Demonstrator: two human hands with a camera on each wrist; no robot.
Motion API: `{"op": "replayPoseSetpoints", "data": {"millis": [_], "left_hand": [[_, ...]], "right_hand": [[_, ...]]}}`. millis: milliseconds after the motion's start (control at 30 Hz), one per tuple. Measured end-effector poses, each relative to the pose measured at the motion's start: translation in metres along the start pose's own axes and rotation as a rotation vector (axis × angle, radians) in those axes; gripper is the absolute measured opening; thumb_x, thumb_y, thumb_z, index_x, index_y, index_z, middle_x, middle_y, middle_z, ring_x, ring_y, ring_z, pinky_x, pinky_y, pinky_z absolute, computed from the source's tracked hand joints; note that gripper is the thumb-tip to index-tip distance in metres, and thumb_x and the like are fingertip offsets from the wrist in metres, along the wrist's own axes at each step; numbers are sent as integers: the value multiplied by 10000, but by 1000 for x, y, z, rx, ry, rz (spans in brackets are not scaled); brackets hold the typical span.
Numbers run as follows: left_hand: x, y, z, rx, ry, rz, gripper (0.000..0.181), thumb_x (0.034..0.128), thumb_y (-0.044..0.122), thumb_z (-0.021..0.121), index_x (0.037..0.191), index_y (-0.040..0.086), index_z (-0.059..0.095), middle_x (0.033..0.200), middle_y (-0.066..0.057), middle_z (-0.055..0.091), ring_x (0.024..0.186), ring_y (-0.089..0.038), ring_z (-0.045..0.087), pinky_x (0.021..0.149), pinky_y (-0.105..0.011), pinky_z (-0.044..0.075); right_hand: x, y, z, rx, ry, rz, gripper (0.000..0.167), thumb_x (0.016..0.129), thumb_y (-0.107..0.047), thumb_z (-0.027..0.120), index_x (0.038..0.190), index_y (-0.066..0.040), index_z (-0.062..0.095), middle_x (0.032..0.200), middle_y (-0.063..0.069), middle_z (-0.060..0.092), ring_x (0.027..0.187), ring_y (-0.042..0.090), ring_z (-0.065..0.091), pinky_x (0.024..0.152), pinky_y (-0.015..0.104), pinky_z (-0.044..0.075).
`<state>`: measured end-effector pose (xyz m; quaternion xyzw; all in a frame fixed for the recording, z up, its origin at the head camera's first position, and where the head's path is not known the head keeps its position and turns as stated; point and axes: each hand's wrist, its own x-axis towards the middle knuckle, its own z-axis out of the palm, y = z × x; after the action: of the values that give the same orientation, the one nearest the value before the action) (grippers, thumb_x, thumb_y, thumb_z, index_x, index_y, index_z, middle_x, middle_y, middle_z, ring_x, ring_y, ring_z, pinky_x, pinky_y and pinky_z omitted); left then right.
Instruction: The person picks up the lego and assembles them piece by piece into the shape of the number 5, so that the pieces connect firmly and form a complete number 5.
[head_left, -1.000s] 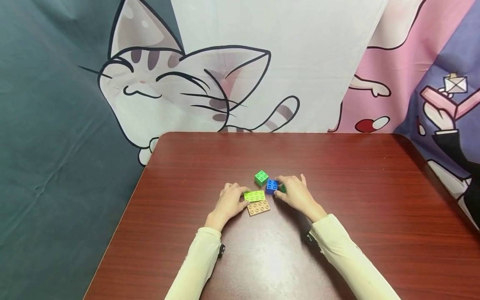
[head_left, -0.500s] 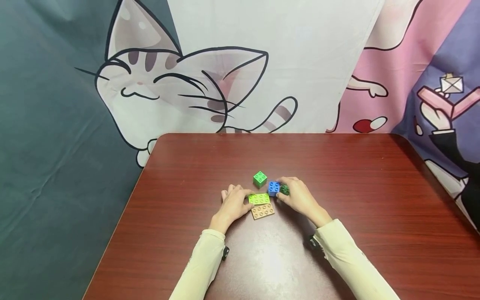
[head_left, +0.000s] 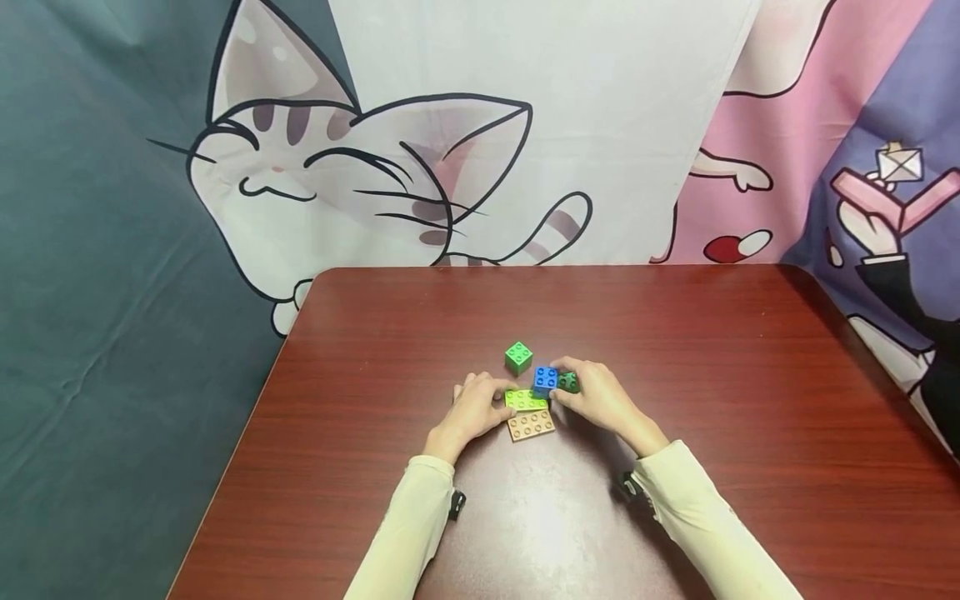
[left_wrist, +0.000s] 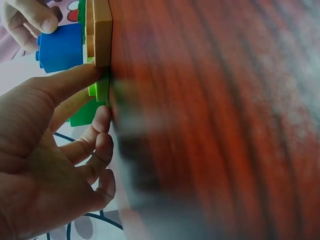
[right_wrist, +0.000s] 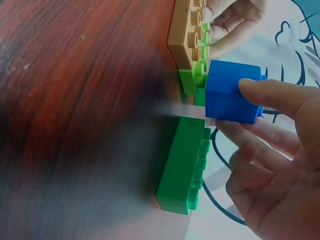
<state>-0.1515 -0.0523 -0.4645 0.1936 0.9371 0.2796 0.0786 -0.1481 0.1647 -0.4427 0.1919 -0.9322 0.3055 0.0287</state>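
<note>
Right hand [head_left: 596, 396] and left hand [head_left: 476, 408] each pinch a block: blue in the right, lime in the left.

I see the blue block [head_left: 545, 381] between right thumb and fingertips, raised off the table at the lime block's [head_left: 527, 401] end nearer that hand; whether the two blocks touch, I cannot tell. Left thumb and forefinger bracket the lime block's other end. Just beside it, on the side toward my wrists, lies the tan block [head_left: 531, 425]. Under my right hand rests the dark green block [right_wrist: 181, 167], partly hidden in the head view. Beyond both hands, between them, the bright green block [head_left: 518, 357] sits on the red-brown table [head_left: 390, 333]. Well past my hands hangs a cartoon-cat backdrop [head_left: 300, 192].
</note>
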Motion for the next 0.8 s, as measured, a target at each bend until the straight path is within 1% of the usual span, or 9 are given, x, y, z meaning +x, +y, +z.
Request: {"op": "replayPoseSetpoints", "data": {"millis": [100,200,400,633,800], "left_hand": [[0,0,0,0,4,-10,351,758,239,765,1100,216,692,842,14,545,807,-152,410,690,-359,280],[0,-1,0,10,10,-22,341,755,257,768,1087,232,694,835,24,546,798,-148,406,691,-363,268],[0,-1,0,20,16,-37,343,754,270,768,1088,240,694,834,40,552,800,-143,411,695,-367,262],[0,0,-1,21,26,-44,334,750,293,768,1073,245,697,811,38,556,774,-143,407,692,-373,261],[0,0,-1,28,21,-45,333,751,300,765,1072,248,692,803,37,550,773,-141,398,689,-366,262]], "right_hand": [[1,1,1,38,-33,-13,375,764,-137,750,1108,-48,631,734,23,618,596,144,516,591,353,439],[1,1,2,55,-57,-21,371,769,-130,745,1115,-61,630,631,-29,533,533,81,454,526,296,395],[1,3,3,59,-71,-47,366,767,-133,748,1108,-65,634,674,-43,567,531,50,464,519,273,399],[0,3,2,60,-98,-74,360,773,-139,741,1106,-55,632,631,-51,562,550,47,485,531,273,406],[1,3,2,52,-108,-81,382,775,-132,739,1129,-34,634,634,-47,568,554,53,481,530,272,404]]}}
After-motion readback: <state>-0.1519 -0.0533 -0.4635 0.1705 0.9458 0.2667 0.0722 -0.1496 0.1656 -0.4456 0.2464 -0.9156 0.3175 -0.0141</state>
